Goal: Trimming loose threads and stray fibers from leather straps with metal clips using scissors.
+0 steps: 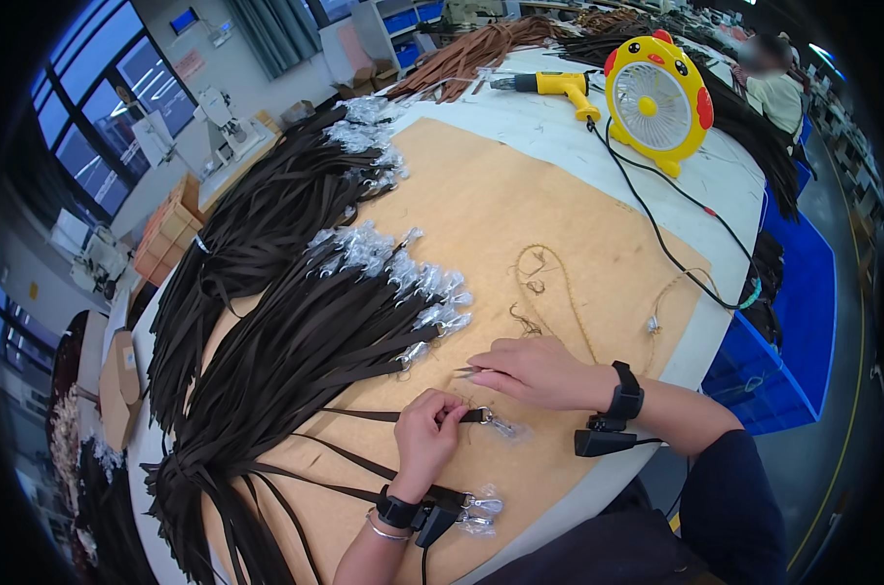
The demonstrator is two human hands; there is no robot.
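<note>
My left hand (429, 433) pinches a dark strap (361, 415) close to its end, where a metal swivel clasp (499, 423) in clear plastic sticks out to the right. Just above, my right hand (544, 371) holds thread snips (468, 371), their points aimed left over loose threads. Most of the snips is hidden in my fingers. Two more plastic-wrapped clasps (481, 506) lie beside my left wrist. A large bundle of dark straps (318, 329) spreads to the left, its wrapped clasps (369, 248) towards the table's middle.
A brown sheet (478, 190) covers part of the white table. Farther back are a yellow heat gun (559, 85), a chick-shaped fan (647, 102) and a black cable (636, 197). A yellow cord (570, 285) loops near my right hand. Blue bins (807, 365) stand right; a person (774, 99) sits beyond.
</note>
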